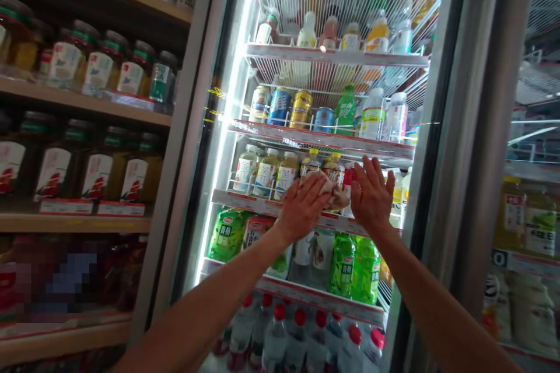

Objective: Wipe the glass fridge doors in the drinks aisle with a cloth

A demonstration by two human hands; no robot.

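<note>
The fingers of the left hand (304, 207) lie outstretched and close together over a crumpled cloth (336, 193), flattened on it rather than curled round it; its thumb is hidden. The fingers of the right hand (371, 195) are extended and slightly apart, pointing up, with nothing seen in them; whether they touch the surface ahead cannot be told. The cloth sits between the two hands, mostly under the left fingertips, in front of the fridge's (470, 128) middle shelves. Both forearms reach up from the lower edge of the view. Behind the hands, pale-labelled bottles (265, 178) stand in a row, with yellow-capped bottles (333, 166) partly covered by the cloth and left hand. On the shelf above are cans (301, 109), a green bottle (345, 108) and white bottles (373, 113); higher still, more drinks (377, 38) line wire shelves. Below the hands stand large green bottles (342, 265), and under those, red-capped bottles (279, 332). A bright light strip (231, 90) runs up the fridge's left side. Further left, wooden-edged shelves (87, 95) hold jars (102, 67); to the far right, more bottles (540, 218) stand on other shelves, partly blurred.
</note>
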